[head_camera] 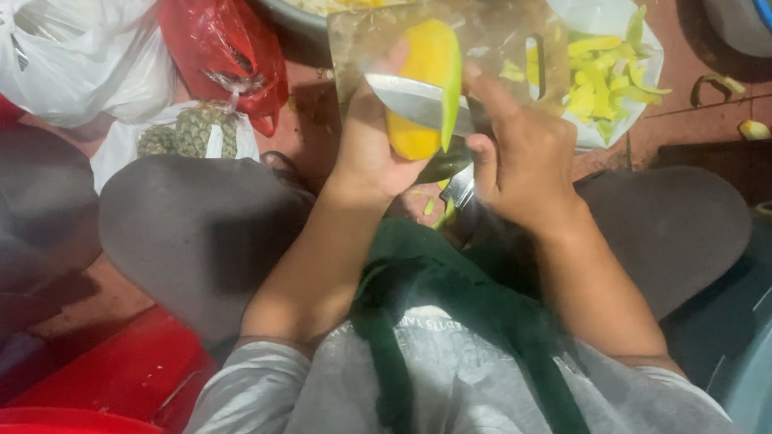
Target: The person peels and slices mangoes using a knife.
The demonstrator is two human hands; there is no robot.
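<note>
Now mango (425, 86) cupped in left hand (370, 148) fingers (knife (418, 105) blade across).

Oblong yellow mango, partly peeled (425, 81): held upright above the clear cutting board, a green skin strip hanging along its right side. Steel-bladed knife (413, 103): blade lies across the fruit's middle.

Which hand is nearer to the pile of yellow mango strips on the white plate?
The right hand, which grips the knife just left of the strips. The left hand holds the mango farther to the left.
</note>
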